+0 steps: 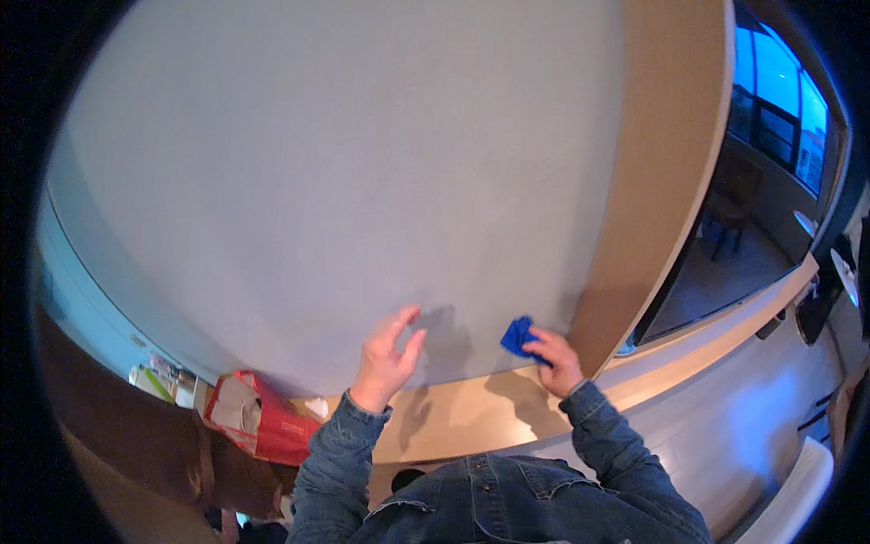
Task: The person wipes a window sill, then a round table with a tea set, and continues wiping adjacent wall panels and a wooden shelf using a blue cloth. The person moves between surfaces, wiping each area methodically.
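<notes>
My right hand [561, 365] grips a crumpled blue cloth [518, 336] between thumb and fingers, close in front of a pale grey wall [353, 170]. Whether the cloth touches the wall I cannot tell. To its left, my left hand [386, 359] is raised with thumb and fingers apart and holds nothing. Both hands cast shadows on the wall and on the light wooden ledge [462, 421] below it.
A red bag [272, 421] stands on the left, with a crumpled white piece [317, 406] beside it on the ledge. At right rise a wooden panel [652, 170] and a dark-framed glass window [734, 224]. A white chair back [792, 493] is at lower right, and brown fabric [122, 394] hangs at left.
</notes>
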Demonstrator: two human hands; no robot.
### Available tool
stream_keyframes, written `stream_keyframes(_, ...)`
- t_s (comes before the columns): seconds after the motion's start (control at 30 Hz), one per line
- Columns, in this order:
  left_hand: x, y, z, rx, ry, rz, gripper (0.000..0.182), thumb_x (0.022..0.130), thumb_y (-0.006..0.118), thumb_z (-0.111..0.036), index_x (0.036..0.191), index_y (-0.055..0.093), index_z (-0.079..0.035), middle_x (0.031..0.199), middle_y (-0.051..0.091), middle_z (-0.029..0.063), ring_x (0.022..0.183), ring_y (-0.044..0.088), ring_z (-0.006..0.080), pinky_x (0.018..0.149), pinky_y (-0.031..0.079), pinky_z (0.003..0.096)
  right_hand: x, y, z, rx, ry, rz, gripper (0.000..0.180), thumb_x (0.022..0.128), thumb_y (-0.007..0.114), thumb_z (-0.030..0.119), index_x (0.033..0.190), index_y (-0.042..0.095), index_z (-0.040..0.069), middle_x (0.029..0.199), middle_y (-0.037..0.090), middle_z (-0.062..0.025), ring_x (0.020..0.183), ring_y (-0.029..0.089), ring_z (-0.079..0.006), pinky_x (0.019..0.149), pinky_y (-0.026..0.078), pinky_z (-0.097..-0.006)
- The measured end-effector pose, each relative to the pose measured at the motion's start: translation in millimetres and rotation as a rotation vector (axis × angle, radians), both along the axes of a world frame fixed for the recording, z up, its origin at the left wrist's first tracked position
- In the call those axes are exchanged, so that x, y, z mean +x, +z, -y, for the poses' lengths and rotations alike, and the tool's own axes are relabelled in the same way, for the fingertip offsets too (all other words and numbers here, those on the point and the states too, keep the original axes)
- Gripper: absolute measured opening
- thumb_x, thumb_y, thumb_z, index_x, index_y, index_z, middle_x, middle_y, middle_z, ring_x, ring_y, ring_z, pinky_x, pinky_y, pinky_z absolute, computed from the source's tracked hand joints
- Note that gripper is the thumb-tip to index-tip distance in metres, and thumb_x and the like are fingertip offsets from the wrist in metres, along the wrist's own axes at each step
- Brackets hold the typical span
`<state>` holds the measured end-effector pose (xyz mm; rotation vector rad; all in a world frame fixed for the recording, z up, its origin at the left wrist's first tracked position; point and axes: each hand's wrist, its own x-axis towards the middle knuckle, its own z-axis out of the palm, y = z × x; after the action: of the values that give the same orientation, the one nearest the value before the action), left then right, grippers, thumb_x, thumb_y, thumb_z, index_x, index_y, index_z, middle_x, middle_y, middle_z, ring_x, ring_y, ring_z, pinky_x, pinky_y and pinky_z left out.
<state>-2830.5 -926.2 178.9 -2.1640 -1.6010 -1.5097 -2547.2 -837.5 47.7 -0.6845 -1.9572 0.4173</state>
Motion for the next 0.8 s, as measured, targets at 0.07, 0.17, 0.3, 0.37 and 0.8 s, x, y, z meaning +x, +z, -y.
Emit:
stream_keyframes(0.07,-4,43,-12,0.266,0.029,-0.164,0.034,0.076,0.067,-0.006,0.109,0.061,-0.002,0.105,0.064,0.0152,0.098,0.061,0.0306,0.086,0.048,0.0375,3,74,-7,0.286,-0.065,-0.108,0.046,0.062,0.05,-0.011,0.102,0.064,0.008,0.119,0.059,-0.0194,0.113,0.054,-0.0371,0.099,0.041,-0.0439)
stream_keyframes(0.17,-17,102,-31,0.6,0.126,-0.343,0.033,0.076,0.066,-0.003,0.109,0.061,-0.002,0.113,0.062,0.0165,0.105,0.057,0.0333,0.091,0.043,0.0426,12,173,-23,0.648,-0.229,-0.165,0.047,0.06,0.051,-0.011,0.103,0.062,0.004,0.117,0.06,-0.0201,0.114,0.054,-0.038,0.1,0.04,-0.0458)
stream_keyframes(0.3,-50,158,-54,0.819,0.336,-0.457,0.035,0.082,0.063,-0.015,0.117,0.059,-0.007,0.13,0.051,0.0152,0.12,0.048,0.031,0.102,0.035,0.0439,2,269,-62,0.909,-0.316,-0.426,0.052,0.065,0.055,-0.011,0.115,0.058,0.001,0.122,0.057,-0.0189,0.116,0.052,-0.037,0.1,0.039,-0.0442)
stream_keyframes(0.37,-68,172,-67,0.86,0.452,-0.502,0.039,0.088,0.059,-0.026,0.124,0.057,-0.012,0.14,0.043,0.0122,0.13,0.039,0.0282,0.108,0.028,0.044,-3,298,-82,0.919,-0.39,-0.459,0.051,0.07,0.059,-0.009,0.12,0.056,0.002,0.126,0.055,-0.0181,0.118,0.05,-0.0368,0.1,0.039,-0.0437)
stream_keyframes(0.8,-98,164,-105,0.803,0.653,-0.568,0.049,0.096,0.036,-0.049,0.138,0.043,-0.024,0.153,0.022,0.0027,0.142,0.013,0.0195,0.115,0.003,0.0411,-103,122,-75,0.865,0.076,0.067,0.021,0.073,0.065,0.004,0.092,0.069,0.012,0.115,0.064,-0.0086,0.113,0.056,-0.029,0.092,0.046,-0.0427)
